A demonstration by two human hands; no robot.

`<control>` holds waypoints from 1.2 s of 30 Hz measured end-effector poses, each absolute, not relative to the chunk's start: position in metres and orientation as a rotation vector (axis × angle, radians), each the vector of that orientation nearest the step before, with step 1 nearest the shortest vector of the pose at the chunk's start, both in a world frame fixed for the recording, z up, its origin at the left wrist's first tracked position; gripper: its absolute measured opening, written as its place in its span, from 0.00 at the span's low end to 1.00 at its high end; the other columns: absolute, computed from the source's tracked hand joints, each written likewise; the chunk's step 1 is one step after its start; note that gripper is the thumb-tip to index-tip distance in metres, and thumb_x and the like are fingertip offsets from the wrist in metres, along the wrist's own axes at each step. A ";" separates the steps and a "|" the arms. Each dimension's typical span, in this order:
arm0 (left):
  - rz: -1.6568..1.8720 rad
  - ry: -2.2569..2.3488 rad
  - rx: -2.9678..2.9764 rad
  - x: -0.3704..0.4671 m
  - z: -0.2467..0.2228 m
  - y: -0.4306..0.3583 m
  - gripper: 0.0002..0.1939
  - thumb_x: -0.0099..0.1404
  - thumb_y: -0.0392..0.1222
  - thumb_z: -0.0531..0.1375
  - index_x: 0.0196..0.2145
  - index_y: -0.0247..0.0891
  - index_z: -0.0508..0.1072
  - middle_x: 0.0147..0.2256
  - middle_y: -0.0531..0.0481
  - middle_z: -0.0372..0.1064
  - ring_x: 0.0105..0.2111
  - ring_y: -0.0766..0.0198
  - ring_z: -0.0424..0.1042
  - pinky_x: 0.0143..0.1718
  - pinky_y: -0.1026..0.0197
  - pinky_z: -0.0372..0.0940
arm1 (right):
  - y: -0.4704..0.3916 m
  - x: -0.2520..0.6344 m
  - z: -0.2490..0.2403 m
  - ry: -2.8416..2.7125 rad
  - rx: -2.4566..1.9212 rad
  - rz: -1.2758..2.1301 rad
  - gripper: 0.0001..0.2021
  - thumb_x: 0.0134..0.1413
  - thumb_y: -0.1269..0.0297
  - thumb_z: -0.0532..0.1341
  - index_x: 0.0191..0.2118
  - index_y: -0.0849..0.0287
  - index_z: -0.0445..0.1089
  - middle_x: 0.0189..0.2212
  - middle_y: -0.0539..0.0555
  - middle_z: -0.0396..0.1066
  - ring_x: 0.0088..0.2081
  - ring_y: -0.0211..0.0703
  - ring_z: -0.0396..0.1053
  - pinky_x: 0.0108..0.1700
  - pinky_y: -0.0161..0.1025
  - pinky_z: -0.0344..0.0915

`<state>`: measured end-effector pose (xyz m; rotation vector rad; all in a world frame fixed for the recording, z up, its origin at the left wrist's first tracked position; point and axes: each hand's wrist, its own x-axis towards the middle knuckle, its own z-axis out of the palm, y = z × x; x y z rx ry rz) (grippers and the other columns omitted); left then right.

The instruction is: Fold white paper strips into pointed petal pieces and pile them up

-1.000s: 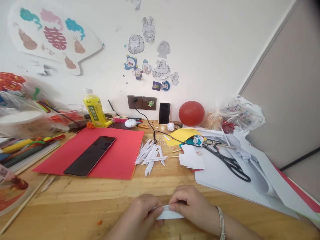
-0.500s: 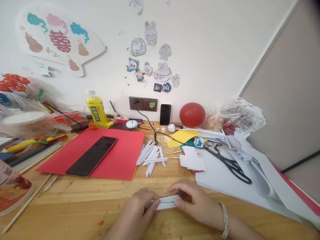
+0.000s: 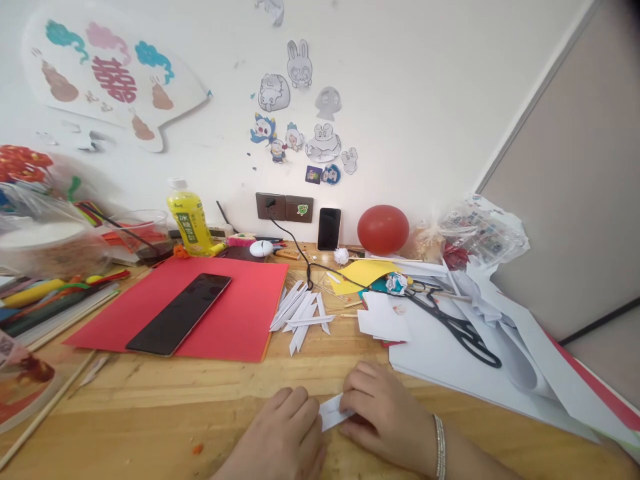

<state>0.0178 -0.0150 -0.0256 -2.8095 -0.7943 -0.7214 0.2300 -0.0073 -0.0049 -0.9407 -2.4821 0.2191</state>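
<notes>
Between my hands, low over the wooden table (image 3: 215, 407), is a small folded strip of white paper (image 3: 332, 413). My left hand (image 3: 290, 430) is closed on its left end, fingers curled and knuckles upward. On the right end, the fingers of my right hand (image 3: 373, 413) wrap over the paper, the thumb below. Both ends of the strip are hidden under the fingers. Just beyond my hands lies a loose pile of folded white paper strips (image 3: 303, 317).
A dark phone (image 3: 180, 313) rests on red paper (image 3: 235, 327) at left. To the right, black-handled scissors (image 3: 465, 330) lie on white sheets (image 3: 425, 373). Farther back stand a yellow drink bottle (image 3: 190, 220), an upright phone (image 3: 329, 229) and a red balloon (image 3: 383, 229).
My left hand has rolled over so its knuckles face up, and my right fingers have curled further over the strip. The paper now looks tilted, with less of it showing.
</notes>
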 end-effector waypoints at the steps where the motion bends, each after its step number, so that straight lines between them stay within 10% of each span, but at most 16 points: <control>1: -0.733 -0.801 -2.804 0.018 -0.028 -0.015 0.09 0.60 0.27 0.54 0.26 0.38 0.63 0.26 0.52 0.62 0.27 0.60 0.60 0.27 0.59 0.52 | -0.007 0.231 -0.004 -2.494 -0.940 0.216 0.03 0.53 0.68 0.63 0.32 0.58 0.67 0.30 0.51 0.69 0.33 0.42 0.61 0.34 0.37 0.56; 21: -0.418 -1.417 -2.657 0.020 -0.006 -0.005 0.05 0.59 0.30 0.59 0.27 0.38 0.70 0.28 0.49 0.67 0.28 0.55 0.66 0.29 0.57 0.61 | 0.003 0.215 0.001 -2.272 -1.602 0.462 0.08 0.50 0.70 0.67 0.30 0.59 0.66 0.32 0.50 0.66 0.36 0.43 0.62 0.37 0.39 0.57; 36: -0.896 -1.299 -2.884 0.022 -0.011 -0.009 0.10 0.60 0.27 0.51 0.25 0.39 0.63 0.26 0.51 0.65 0.27 0.60 0.66 0.28 0.62 0.60 | -0.002 0.219 -0.007 -2.319 -1.271 0.588 0.07 0.52 0.65 0.66 0.30 0.58 0.67 0.27 0.49 0.69 0.31 0.41 0.65 0.34 0.35 0.59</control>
